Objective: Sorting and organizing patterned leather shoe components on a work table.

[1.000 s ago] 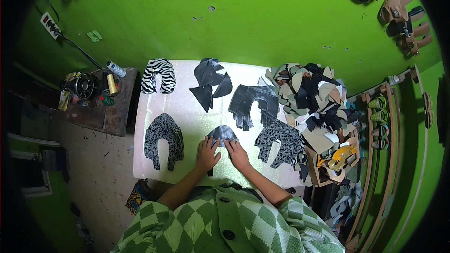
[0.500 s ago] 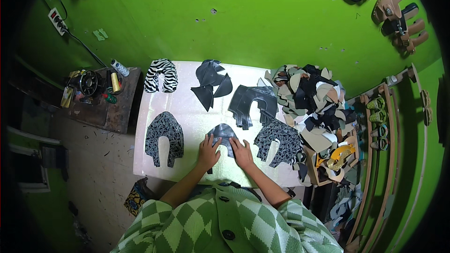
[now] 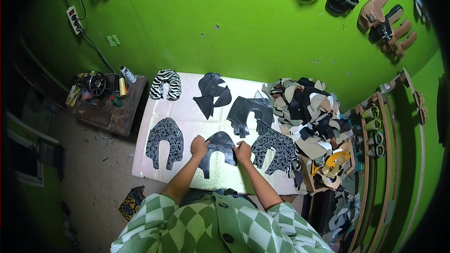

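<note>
A black U-shaped shoe upper piece (image 3: 219, 139) lies in front of me on a white-covered table (image 3: 189, 118). My left hand (image 3: 200, 146) pinches its left edge, and my right hand (image 3: 243, 152) grips the right edge with fingers curled. To the left is a grey-and-black patterned upper piece (image 3: 165, 128); a similar patterned piece (image 3: 277, 141) lies just right of my right hand. Farther back are a zebra-striped piece (image 3: 165, 77), pointed black pieces (image 3: 220, 98) and a stack of black U-shaped pieces (image 3: 238, 107).
A heap of scraps (image 3: 304, 103) covers the table's right end, above a box (image 3: 311, 178) of offcuts. On the left, a small wooden table (image 3: 112, 121) carries a machine with a black wheel and thread spools. Sandals (image 3: 372, 11) hang on the green wall; a wooden rack (image 3: 385, 159) holds more.
My hands have gone from lying flat on the black piece to gripping its two side edges, a little farther apart. The whole view has shifted, showing more of the wall.
</note>
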A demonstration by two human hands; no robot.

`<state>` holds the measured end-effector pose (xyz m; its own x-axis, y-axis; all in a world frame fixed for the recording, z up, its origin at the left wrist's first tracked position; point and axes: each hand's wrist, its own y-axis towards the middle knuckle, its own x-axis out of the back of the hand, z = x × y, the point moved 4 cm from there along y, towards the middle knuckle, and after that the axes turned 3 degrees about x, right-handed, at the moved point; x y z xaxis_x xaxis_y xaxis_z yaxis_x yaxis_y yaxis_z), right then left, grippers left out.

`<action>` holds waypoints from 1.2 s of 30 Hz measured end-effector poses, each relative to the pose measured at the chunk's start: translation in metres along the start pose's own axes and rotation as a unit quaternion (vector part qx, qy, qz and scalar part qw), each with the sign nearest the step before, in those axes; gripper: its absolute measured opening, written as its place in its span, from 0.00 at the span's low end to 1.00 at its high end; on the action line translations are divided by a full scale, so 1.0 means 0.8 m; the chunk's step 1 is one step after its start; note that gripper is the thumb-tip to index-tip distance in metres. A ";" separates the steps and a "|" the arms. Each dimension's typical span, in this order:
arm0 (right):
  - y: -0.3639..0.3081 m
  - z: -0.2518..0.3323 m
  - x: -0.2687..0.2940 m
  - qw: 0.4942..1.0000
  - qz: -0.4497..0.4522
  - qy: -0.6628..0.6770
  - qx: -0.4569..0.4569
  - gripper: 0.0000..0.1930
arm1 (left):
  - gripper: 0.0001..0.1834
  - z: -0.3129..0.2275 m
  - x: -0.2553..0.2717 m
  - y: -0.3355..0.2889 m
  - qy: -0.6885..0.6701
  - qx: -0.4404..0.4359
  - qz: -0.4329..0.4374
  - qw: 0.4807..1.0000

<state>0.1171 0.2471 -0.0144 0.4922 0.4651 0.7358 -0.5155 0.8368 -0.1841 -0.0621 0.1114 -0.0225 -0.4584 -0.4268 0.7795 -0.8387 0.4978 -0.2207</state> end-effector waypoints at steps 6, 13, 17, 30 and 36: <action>0.002 0.002 -0.009 0.996 0.022 -0.017 -0.088 0.13 | 0.14 0.018 -0.010 0.006 0.021 0.074 0.025 0.997; 0.012 -0.026 -0.020 0.976 0.095 0.172 -0.091 0.08 | 0.11 0.022 -0.016 0.000 0.005 -0.009 0.023 1.000; 0.010 -0.042 -0.025 0.934 0.150 0.298 -0.128 0.07 | 0.10 0.021 -0.012 -0.016 -0.093 -0.022 -0.006 0.995; -0.014 0.085 -0.019 0.882 0.237 0.369 -0.173 0.07 | 0.16 0.074 0.104 0.018 -0.364 0.098 0.256 0.890; -0.030 0.194 -0.112 0.875 0.242 0.392 -0.152 0.06 | 0.15 0.172 0.192 0.091 -0.344 0.009 0.168 0.924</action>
<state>-0.0235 0.1407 0.0251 0.6596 0.7410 -0.1261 -0.6440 0.4706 -0.6031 -0.2339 -0.0219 0.0004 -0.7675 -0.6315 0.1102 -0.6164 0.6797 -0.3977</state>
